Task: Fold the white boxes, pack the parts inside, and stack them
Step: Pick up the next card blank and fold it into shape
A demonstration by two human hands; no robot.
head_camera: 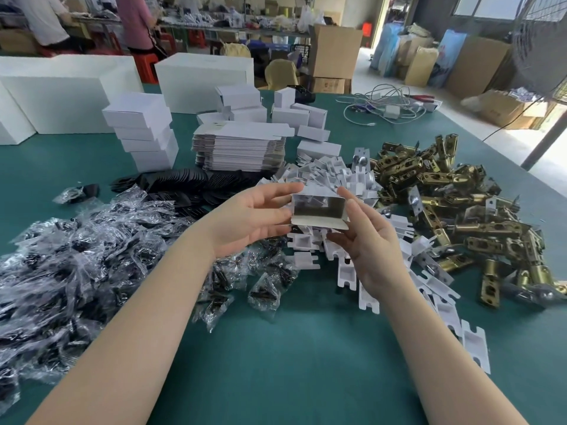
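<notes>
Two hands hold one white box (319,210) between them, above the counter (291,348); we see its open mouth facing us, a flap hanging at the lower edge, and the inside is too shadowed to make out. Our left hand (254,216) steadies its left end, fingers nearly straight along the top and side. Our right hand (368,237) grips the right end, thumb on the near wall and fingers curled beneath, partly hidden. Under the hands lies a heap of white card inserts (346,179). Right of the right hand sprawl brass latches (460,210); left of the left hand, bagged black parts (76,256), cut off by the frame. Beyond the hands stand flat box blanks (242,148) and a stack of folded boxes (144,133).
</notes>
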